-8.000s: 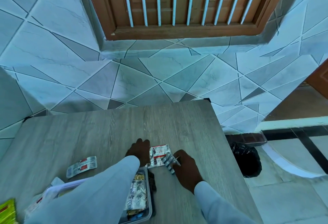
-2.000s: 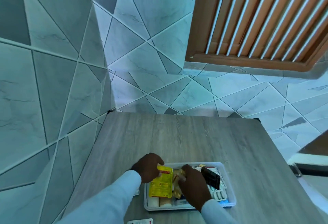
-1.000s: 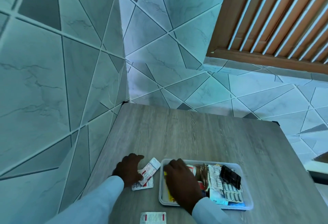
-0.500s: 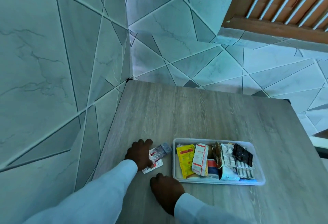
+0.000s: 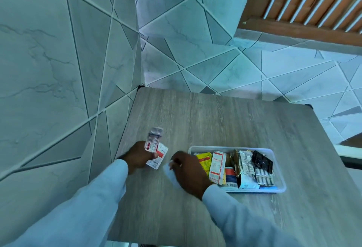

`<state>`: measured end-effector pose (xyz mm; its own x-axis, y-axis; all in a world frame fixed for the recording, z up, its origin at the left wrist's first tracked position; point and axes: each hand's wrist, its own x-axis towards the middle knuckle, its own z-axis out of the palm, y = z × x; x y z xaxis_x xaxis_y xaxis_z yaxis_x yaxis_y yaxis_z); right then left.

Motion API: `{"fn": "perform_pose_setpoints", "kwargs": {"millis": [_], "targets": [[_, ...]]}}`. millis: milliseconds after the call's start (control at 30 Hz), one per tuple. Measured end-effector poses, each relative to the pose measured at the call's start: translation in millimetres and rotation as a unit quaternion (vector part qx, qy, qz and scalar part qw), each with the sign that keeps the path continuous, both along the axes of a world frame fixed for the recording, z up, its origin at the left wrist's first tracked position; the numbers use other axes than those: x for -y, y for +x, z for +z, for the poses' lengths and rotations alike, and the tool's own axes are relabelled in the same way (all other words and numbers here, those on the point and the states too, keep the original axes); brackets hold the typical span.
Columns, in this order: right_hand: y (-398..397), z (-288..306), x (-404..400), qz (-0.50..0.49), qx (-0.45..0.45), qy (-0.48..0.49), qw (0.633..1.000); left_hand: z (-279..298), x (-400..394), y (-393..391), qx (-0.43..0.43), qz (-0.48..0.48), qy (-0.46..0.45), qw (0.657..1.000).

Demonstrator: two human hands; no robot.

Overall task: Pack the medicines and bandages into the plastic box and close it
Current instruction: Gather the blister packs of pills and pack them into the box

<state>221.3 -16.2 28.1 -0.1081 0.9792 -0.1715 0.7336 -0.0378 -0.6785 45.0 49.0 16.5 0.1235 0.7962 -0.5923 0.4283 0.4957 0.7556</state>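
Note:
The clear plastic box [image 5: 279, 176] sits open on the grey wooden table [image 5: 225, 113], right of my hands. Inside lie a yellow packet [image 5: 204, 157], a white and red pill strip [image 5: 217, 166], foil packs [image 5: 245, 165] and a black blister pack [image 5: 261, 161]. My left hand [image 5: 138, 155] holds up two blister strips [image 5: 155, 146], silver with red print, left of the box. My right hand [image 5: 191, 170] grips a pale white packet [image 5: 170, 171] just above the table, touching the box's left end. No lid is in view.
A tiled wall runs close along the table's left edge and another behind its far edge. A wooden louvred window frame [image 5: 305, 2] is at the upper right. The table's right edge drops to the floor.
My left hand has lifted the blister strips off the table and tilted them upright. My right hand has picked up a white packet from the near table and moved toward the box.

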Motion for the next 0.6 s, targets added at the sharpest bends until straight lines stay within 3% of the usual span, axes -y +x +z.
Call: {"fn": "perform_pose_setpoints", "kwargs": {"millis": [133,233,267,333,433,600], "targets": [[66,21,-13,-0.170,-0.024,0.075,0.982,35,14,39,0.129,0.021,-0.005,0.991],[101,20,-15,-0.220,-0.024,0.024,0.975,37,26,84,0.144,-0.015,0.005,0.989],[109,19,-14,-0.226,-0.023,-0.001,0.974,35,29,99,0.121,-0.028,0.018,0.992],[121,15,-11,-0.222,0.000,-0.014,0.975,26,33,120,-0.026,-0.099,0.083,0.991],[143,17,-3,-0.225,-0.010,0.011,0.974,18,38,133,-0.243,-0.183,0.192,0.933],[202,18,12,-0.254,0.011,0.045,0.966,11,39,140,-0.290,-0.194,0.200,0.916]]}}
